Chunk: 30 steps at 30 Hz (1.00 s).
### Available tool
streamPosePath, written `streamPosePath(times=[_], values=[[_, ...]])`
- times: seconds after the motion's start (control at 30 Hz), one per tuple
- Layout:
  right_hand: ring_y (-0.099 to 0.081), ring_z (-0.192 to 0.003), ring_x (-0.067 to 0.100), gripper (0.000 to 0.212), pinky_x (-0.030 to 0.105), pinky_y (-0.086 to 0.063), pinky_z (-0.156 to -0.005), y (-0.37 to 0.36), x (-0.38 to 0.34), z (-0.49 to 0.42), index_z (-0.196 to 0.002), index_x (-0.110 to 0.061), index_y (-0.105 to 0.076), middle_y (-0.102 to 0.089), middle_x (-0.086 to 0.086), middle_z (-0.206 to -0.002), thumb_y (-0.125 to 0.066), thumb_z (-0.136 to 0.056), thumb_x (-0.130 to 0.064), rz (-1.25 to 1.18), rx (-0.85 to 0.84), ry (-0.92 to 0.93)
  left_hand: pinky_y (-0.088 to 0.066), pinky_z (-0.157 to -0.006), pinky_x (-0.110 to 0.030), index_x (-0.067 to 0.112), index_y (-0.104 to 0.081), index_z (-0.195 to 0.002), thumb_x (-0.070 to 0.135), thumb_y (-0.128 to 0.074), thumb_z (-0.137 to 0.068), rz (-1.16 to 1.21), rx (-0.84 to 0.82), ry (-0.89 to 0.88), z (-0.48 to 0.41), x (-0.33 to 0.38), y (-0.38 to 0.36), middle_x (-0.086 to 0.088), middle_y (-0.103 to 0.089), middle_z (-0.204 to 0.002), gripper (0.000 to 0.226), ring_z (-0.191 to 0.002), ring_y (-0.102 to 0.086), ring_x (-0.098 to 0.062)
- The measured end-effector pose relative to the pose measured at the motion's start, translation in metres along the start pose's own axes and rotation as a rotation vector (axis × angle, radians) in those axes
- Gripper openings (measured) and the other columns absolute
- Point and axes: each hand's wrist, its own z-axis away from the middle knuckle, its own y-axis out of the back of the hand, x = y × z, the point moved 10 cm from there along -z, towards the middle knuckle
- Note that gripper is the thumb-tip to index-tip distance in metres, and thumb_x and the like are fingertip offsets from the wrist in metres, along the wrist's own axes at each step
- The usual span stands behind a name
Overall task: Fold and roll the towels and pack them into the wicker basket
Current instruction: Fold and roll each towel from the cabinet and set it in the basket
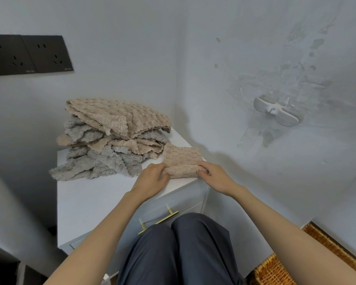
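Head view, towel in hand: a beige folded towel (181, 161) lies at the right front corner of the white cabinet top (90, 194), its near edge curled up into the start of a roll.
Head view, left hand (152, 178): fingers curl round the left end of the rolled near edge, thumb side toward the cloth, gripping it.
Head view, right hand (215, 175): fingers tuck under and round the right end of the same edge, gripping it.
Head view, towel against grip: the roll spans between the two hands; the flat remainder of the towel stretches away from the fingers toward the wall.
Head view, towel pile (113, 138): loose beige and grey towels heaped at the back left of the cabinet top, touching the far left corner of the held towel.
Head view, wicker basket (296, 262): on the floor at lower right, beside the cabinet and partly hidden by the right forearm, well apart from the towel.
Head view, cabinet front: a brass drawer handle (158, 221) shows above the knees.
Head view, wall: dark sockets (29, 54) at upper left, a white hook fitting (277, 113) at right.
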Motion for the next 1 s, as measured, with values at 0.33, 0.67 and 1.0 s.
streamPosePath(times=[0.33, 0.67, 1.0], values=[[-0.048, -0.071, 0.015, 0.04, 0.031, -0.034, -0.068, -0.001, 0.038, 0.009, -0.08, -0.006, -0.059, -0.051, -0.003, -0.072, -0.061, -0.085, -0.045, -0.28, 0.136, -0.367, -0.024, -0.052, -0.029, 0.017, -0.033, -0.06, 0.045, -0.052, -0.093, 0.12, 0.023, 0.345, -0.002, -0.031, -0.004, 0.004, -0.036, -0.056, 0.048, -0.053, -0.037, -0.016], [-0.051, -0.104, 0.026, 0.035, 0.037, -0.046, -0.08, 0.017, -0.037, 0.008, -0.114, -0.018, -0.06, -0.059, 0.004, -0.11, -0.059, -0.081, -0.01, 0.409, 0.446, 0.063, -0.023, -0.05, -0.025, 0.021, -0.028, -0.044, 0.041, -0.062, -0.084, 0.185, 0.098, 0.505, -0.001, -0.037, -0.003, 0.007, -0.027, -0.04, 0.056, -0.041, -0.032, -0.015], [-0.022, -0.145, 0.021, 0.057, 0.031, -0.019, -0.116, -0.048, -0.041, 0.015, -0.151, -0.014, -0.023, -0.025, 0.003, -0.156, -0.04, -0.097, -0.013, 0.62, 0.055, 0.237, -0.043, -0.087, -0.037, 0.019, -0.043, -0.052, 0.047, -0.056, -0.083, -0.027, 0.084, 0.525, -0.003, -0.031, 0.004, 0.001, -0.058, -0.061, 0.044, -0.078, -0.062, -0.025]])
